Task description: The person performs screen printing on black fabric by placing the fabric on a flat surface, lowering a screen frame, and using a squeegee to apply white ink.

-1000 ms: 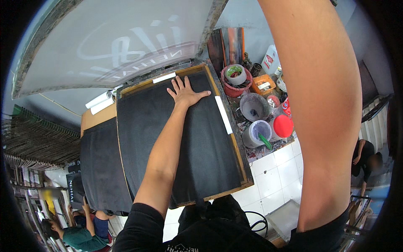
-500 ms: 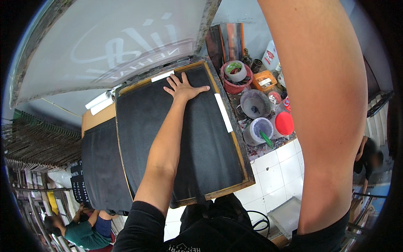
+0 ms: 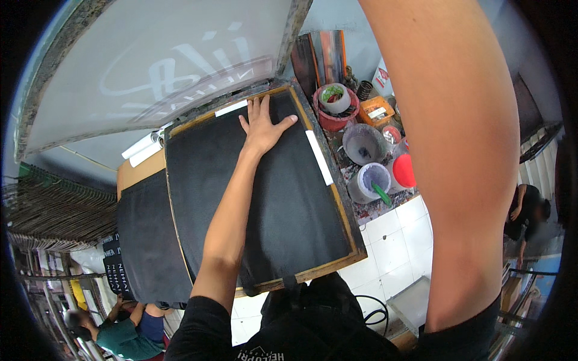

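Observation:
My left hand [image 3: 264, 129] lies flat, fingers stretched, near the far edge of a black tote bag [image 3: 295, 204]. The bag is spread over a wood-edged printing board [image 3: 355, 257], with its dark straps [image 3: 291, 283] at the near edge. White strips mark the board's far edge [image 3: 231, 108] and right edge [image 3: 319, 157]. Tilted up beyond the board is a screen printing frame [image 3: 150, 72] with pale lettering in its mesh. My right arm [image 3: 463, 150] reaches up past the top of the picture, so the right hand is out of sight.
A second black cloth piece [image 3: 150, 234] lies left of the board. At right, a side table holds a red tub [image 3: 332, 122], a grey bowl [image 3: 363, 144], and a tub of ink [image 3: 368, 182] with a green-handled tool [image 3: 381, 195]. One person [image 3: 123, 337] sits lower left; another [image 3: 530, 210] is far right.
My left hand has shifted slightly, its fingers closer together and pointing farther away. The bag looks smoother beneath it, and the near strap lies higher against the board's edge.

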A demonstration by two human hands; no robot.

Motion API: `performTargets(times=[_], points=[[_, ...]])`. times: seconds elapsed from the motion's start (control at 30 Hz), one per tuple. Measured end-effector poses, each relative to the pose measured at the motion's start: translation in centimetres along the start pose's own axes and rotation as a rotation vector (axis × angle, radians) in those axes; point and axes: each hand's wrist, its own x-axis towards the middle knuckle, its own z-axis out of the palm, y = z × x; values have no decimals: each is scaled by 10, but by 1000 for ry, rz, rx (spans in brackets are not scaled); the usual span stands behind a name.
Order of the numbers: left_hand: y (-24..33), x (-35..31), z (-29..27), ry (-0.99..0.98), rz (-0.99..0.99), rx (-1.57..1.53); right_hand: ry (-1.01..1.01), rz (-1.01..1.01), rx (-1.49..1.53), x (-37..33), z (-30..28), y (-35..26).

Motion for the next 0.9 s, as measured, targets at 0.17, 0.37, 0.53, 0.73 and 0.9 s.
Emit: performTargets(times=[0.17, 0.37, 0.53, 0.73, 0.9], points=[[45, -91, -109, 207, 140, -661, 91, -71, -124, -16, 13, -5], [27, -235, -233, 300, 406, -947, 306, 47, 154, -135, 16, -52], [2, -360, -229, 263, 54, -1138, 93, 142, 515, -235, 41, -110], [-33, -448, -153, 42, -579, -1361, -140, 290, 579, -189, 127, -94], [-45, -462, -120, 192, -955, -1703, -253, 303, 497, -106, 302, -79]])
